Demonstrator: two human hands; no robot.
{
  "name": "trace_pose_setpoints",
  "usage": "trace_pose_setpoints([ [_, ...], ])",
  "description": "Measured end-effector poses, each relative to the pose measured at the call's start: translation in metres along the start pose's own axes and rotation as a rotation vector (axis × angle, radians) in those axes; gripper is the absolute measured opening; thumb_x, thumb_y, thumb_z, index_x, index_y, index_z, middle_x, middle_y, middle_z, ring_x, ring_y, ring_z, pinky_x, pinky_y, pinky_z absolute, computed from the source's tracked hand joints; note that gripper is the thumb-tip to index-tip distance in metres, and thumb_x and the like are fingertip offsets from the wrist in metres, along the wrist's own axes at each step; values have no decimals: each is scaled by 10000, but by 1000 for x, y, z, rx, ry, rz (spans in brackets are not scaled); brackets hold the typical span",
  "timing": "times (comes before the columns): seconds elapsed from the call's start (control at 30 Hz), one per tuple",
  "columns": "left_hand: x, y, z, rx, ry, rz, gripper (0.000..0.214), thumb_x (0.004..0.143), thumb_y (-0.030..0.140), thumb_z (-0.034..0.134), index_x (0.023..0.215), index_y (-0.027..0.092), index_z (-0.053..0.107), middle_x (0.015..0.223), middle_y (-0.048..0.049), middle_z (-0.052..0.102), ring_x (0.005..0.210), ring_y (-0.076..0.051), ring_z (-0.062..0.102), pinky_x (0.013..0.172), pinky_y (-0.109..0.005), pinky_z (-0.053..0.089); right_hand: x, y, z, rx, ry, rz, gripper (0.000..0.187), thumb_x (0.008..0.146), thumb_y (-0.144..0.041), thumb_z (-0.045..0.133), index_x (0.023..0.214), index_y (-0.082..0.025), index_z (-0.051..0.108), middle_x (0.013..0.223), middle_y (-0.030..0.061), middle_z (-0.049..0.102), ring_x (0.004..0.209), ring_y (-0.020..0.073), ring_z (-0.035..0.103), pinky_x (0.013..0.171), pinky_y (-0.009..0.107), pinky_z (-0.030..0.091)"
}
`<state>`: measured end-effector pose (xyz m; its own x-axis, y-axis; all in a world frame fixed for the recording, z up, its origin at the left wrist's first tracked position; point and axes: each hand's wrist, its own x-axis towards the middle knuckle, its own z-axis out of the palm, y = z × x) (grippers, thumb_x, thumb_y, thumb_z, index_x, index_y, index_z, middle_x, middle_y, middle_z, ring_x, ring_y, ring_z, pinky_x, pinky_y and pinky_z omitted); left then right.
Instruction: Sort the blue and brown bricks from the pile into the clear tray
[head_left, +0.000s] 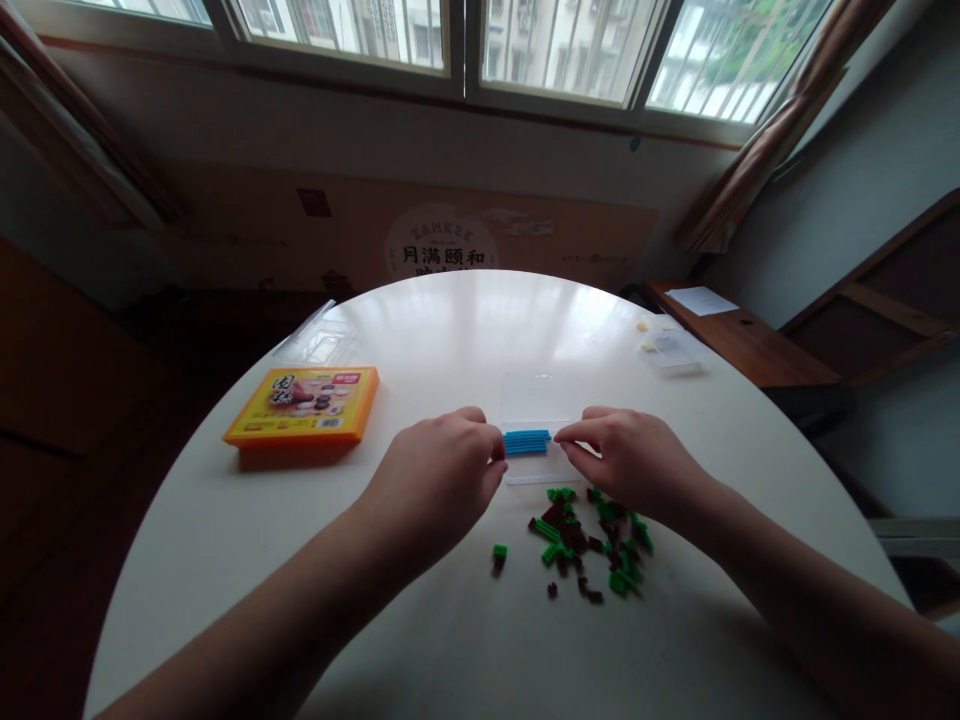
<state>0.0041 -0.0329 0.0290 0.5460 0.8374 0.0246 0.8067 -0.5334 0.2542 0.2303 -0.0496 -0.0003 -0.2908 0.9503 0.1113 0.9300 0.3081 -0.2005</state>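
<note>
Blue studded building bricks [527,442], packed in a flat block, lie over a clear plastic case [517,478] at the middle of the table. My left hand [446,470] is closed at the block's left end, fingertips pressed together on its edge. At the right end, the thumb and index finger of my right hand [637,450] come together by a small blue projection. Whatever is between those fingertips is too small to make out. Nearer to me lies a loose pile of green and brown building bricks [570,535], with a separate green and brown brick [499,558] to its left.
An orange-yellow game box [304,408] lies on the left of the round white table [420,640]. Behind it is a clear plastic lid [319,335]. A small transparent box [673,352] sits at the far right. A wooden desk [757,340] with paper stands beyond.
</note>
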Motion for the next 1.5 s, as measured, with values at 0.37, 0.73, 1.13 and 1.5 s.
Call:
trace_pose_setpoints([
  [0.37,0,0,0,-8,1,1,161,864,287,592,852,261,750,849,2,671,647,-146,606,546,-252,388,1,-1,2,-12,4,-7,234,918,-331,534,966,-309,762,823,-15,698,641,124,594,563,250,387],
  [0.73,0,1,-2,-19,-18,9,188,873,287,572,857,246,755,854,-15,672,650,-157,610,553,-261,408,2,-3,0,-25,6,-15,251,932,-336,518,986,-302,760,817,3,698,637,129,594,549,250,387],
  [1.13,0,0,1,-35,-20,19,193,876,275,563,863,250,754,862,-19,671,660,-153,612,568,-256,419,2,0,2,-15,-1,0,238,920,-318,528,955,-303,763,835,-2,709,647,132,599,566,247,381],
  [1.5,-1,2,-2,-43,-27,5,192,871,267,566,853,244,755,862,-25,676,664,-157,613,567,-252,419,3,-1,4,-9,-3,0,250,936,-338,510,948,-302,757,820,-8,691,638,127,581,563,251,373],
])
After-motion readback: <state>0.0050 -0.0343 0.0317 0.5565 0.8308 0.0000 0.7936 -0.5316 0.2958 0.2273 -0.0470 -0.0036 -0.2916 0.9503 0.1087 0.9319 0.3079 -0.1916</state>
